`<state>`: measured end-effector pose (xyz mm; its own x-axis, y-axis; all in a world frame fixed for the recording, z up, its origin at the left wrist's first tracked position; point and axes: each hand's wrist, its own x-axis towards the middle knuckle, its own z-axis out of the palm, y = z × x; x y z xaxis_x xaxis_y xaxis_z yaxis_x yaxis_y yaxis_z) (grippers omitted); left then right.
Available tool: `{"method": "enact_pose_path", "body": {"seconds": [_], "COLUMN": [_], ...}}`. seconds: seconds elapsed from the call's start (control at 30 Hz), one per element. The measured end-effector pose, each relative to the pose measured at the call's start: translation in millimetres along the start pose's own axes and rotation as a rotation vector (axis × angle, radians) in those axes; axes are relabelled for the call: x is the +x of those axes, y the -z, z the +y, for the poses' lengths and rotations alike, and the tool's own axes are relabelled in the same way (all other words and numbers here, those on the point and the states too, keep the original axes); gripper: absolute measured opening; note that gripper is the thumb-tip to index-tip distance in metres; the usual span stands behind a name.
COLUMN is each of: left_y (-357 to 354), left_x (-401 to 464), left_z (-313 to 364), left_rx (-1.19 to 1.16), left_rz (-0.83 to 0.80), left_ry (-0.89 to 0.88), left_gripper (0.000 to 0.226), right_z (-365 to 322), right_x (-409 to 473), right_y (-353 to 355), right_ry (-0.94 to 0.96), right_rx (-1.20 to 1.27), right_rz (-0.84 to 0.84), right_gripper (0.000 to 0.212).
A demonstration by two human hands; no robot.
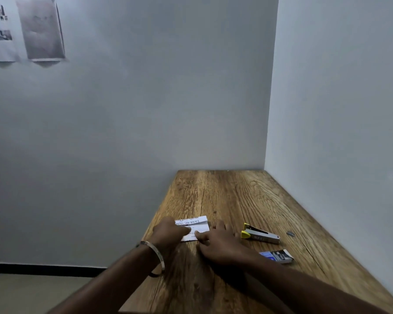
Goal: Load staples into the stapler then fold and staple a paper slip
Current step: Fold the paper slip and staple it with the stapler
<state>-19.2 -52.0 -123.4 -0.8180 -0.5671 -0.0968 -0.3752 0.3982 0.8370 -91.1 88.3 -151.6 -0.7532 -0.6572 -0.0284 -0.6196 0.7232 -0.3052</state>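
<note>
Wooden table (236,200) is seen from the head camera, tucked into a corner between two grey walls. Both hands are laid on a white paper slip (192,226) with printed text on it, and its far edge is folded over toward the hands. The left hand (170,233) is pressed down on the slip's left part, fingers spread flat, nothing gripped. A metal bangle (156,253) is worn on that wrist. The right hand (220,242) is rested just beside it, palm down and loosely open, with a fingertip touching the slip's near right corner; nothing is pinched as far as can be told.

Just right of the right hand, a silver stapler (260,236) with yellow ends is lying on the wood, not touched. A little past it, further right, a small loose strip of staples (290,233) can be made out, kinda blurry. Nearer than the stapler, beside the right forearm, a blue staple box (276,256) is sitting open with staples showing.

Up on the wall, far left of the hands, a couple of printed sheets (21,30) are stuck.
</note>
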Motion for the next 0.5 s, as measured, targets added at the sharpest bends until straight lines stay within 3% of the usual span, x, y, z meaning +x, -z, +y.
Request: {"method": "enact_pose_path", "body": {"seconds": [0.07, 0.2, 0.4, 0.5], "left_y": [6.2, 12.6, 17.2, 18.7], "left_x": [3.1, 7.1, 7.5, 7.8], "left_z": [0.2, -3.9, -4.3, -5.6], "left_rx": [-0.177, -0.382, -0.447, -0.46], "left_rz": [-0.026, -0.011, -0.044, -0.055], "left_ry": [0.081, 0.18, 0.203, 0.214], "left_gripper": [0.03, 0.044, 0.027, 0.029], "right_z": [0.3, -0.6, -0.1, 0.2], "right_x": [-0.8, -2.1, -3.3, -3.3], "right_y": [-0.5, -1.9, -1.3, -1.5], "right_ry": [-0.001, -0.002, 0.006, 0.007], "right_rx": [-0.006, -0.017, -0.016, -0.015], "right_rz": [0.009, 0.012, 0.018, 0.023], "right_gripper": [0.049, 0.049, 0.05, 0.05]}}
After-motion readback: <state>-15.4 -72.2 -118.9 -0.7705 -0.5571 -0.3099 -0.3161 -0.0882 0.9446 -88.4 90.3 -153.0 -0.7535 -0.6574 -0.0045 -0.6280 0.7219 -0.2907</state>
